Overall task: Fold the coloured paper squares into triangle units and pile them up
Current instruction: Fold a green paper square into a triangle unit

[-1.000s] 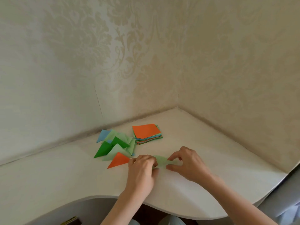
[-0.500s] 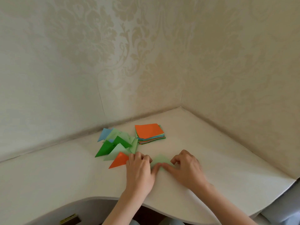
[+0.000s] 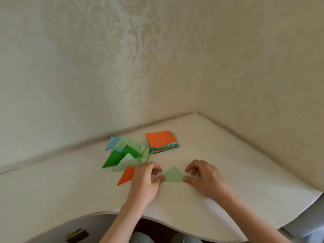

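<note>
Light green triangle point(image 3: 173, 175) lies flat on the white table point(image 3: 245, 172), now fully exposed between the hands; half a second ago fingers covered most of it. Left hand point(image 3: 144, 181) has slid to the left corner, thumb tip pressing it down, other fingers loosely curled, gripping nothing. Right hand point(image 3: 204, 178) has pulled back to the right corner, thumb on the edge, fingers curled above the table. Pile of folded triangles point(image 3: 126, 155) sits just left, orange triangle point(image 3: 127, 175) partly under the left hand. Stack of squares point(image 3: 162, 142) behind, unchanged.
</note>
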{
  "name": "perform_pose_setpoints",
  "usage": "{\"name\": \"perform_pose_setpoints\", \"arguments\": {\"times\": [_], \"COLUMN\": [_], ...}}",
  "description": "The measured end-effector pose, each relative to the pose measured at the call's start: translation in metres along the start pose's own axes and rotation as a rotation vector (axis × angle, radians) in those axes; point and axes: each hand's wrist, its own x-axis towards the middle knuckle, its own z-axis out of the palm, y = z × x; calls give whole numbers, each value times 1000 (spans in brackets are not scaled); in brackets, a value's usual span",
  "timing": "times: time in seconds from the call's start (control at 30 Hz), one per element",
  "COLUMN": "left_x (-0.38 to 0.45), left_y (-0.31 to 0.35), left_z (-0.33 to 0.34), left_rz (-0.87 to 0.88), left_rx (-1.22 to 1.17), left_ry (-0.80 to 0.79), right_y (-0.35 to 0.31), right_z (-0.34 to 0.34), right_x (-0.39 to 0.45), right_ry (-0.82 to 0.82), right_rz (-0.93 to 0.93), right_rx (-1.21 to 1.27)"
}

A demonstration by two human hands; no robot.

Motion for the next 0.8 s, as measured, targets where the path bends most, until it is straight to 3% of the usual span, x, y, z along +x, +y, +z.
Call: {"name": "perform_pose_setpoints", "arguments": {"times": [0.23, 0.47, 0.57, 0.7, 0.8], "left_x": [0, -7, -6, 1, -3], "left_y": [2, 26, 37, 42, 40], "left_z": [-16, 1, 11, 12, 2], "left_rz": [-52, 97, 27, -38, -15], "left_rx": [-106, 161, 221, 148, 106], "left_ry": [-67, 40, -3, -58, -3], "right_y": [1, 2, 3, 2, -6], "right_z": [1, 7, 8, 4, 2], "right_x": [-7, -7, -6, -3, 6], "right_ry": [27, 71, 74, 57, 110], "right_rz": [-69, -69, -73, -52, -64], "right_rx": [41, 49, 34, 28, 37]}}
